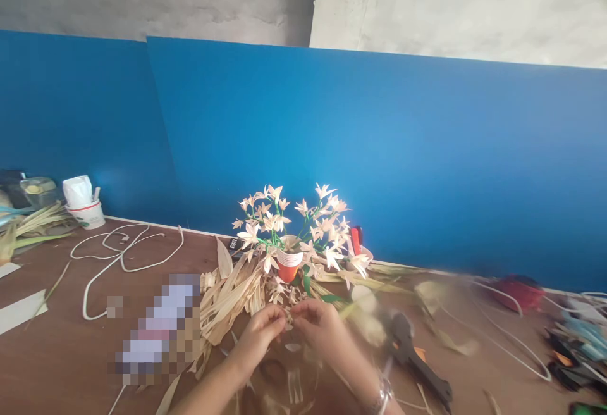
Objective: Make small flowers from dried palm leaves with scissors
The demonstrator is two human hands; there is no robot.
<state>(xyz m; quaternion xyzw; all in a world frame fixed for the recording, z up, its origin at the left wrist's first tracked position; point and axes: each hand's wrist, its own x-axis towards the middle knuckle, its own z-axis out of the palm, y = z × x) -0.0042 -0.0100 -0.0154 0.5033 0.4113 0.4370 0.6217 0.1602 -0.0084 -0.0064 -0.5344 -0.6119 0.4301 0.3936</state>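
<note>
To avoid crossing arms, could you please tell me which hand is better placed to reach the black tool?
Probably the right hand: the black tool lies beside the right forearm, while the left hand would reach across. Both seem to pinch a small pale piece.

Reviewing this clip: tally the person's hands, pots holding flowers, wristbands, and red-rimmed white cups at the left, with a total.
Hands: 2, left hand and right hand
Orange-and-white pot: 1
Wristband: 1
Red-rimmed white cup: 1
Total: 5
Single flowers overlap too much for a sure count.
</note>
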